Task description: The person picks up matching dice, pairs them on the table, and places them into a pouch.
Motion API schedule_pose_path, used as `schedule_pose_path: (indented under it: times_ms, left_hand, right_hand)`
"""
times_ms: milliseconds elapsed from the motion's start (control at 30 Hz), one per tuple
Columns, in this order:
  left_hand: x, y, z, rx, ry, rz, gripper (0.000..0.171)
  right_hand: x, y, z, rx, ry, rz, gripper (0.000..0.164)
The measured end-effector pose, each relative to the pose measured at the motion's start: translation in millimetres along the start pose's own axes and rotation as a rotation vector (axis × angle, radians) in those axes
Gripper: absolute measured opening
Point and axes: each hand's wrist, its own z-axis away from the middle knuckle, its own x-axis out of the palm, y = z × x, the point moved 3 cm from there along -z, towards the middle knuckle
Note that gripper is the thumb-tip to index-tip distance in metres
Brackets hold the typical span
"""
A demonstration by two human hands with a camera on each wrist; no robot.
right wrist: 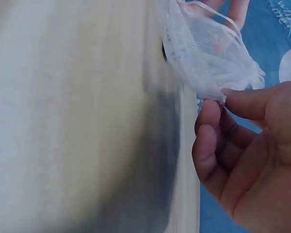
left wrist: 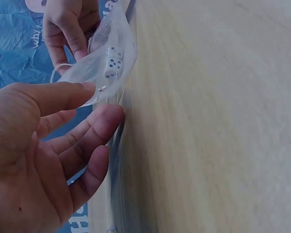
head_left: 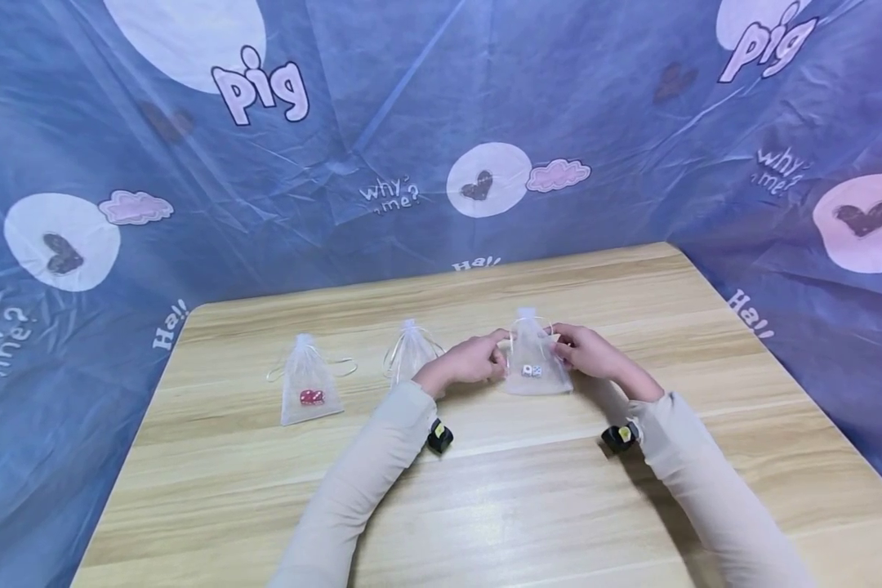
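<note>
A white sheer drawstring bag [head_left: 540, 351] with white dice [head_left: 532, 371] inside stands between both hands, its gathered top upward. My left hand [head_left: 474, 359] is at its left edge; in the left wrist view the thumb [left wrist: 77, 94] lies against the mesh, with the other fingers curled just below. My right hand [head_left: 591, 353] pinches the bag's right edge between thumb and fingertip, plain in the right wrist view at the fingertips [right wrist: 211, 111]. Black dots show on the white dice [left wrist: 113, 63] through the mesh in the left wrist view.
To the left, a second sheer bag [head_left: 410, 347] is partly covered by my left hand. Farther left lies a third bag [head_left: 301, 367] with red dice [head_left: 312, 397] inside. All are on the wooden table [head_left: 485, 506], with a blue printed cloth [head_left: 382, 122] hanging behind.
</note>
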Motion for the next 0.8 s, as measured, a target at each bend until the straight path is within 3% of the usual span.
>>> schedule_pose_path:
  times_ms: [267, 533, 667, 800]
  left_hand:
    - [-0.8, -4.5, -1.3, -0.031, 0.006, -0.033, 0.065]
    - [-2.6, -6.0, 1.0, -0.038, 0.007, -0.014, 0.064]
    - [-6.6, -5.7, 4.6, -0.033, 0.018, -0.035, 0.064]
    - [-17.2, -4.3, 14.1, -0.016, 0.081, -0.087, 0.064]
  right_hand:
    - [1.2, 12.9, -7.8, 0.042, -0.053, 0.008, 0.028]
    - [0.5, 15.6, -6.1, 0.065, -0.049, -0.038, 0.032]
    - [-6.9, 13.4, -1.9, 0.065, 0.005, -0.015, 0.035]
    - [-18.9, 5.5, 4.5, 0.021, 0.133, 0.069, 0.035]
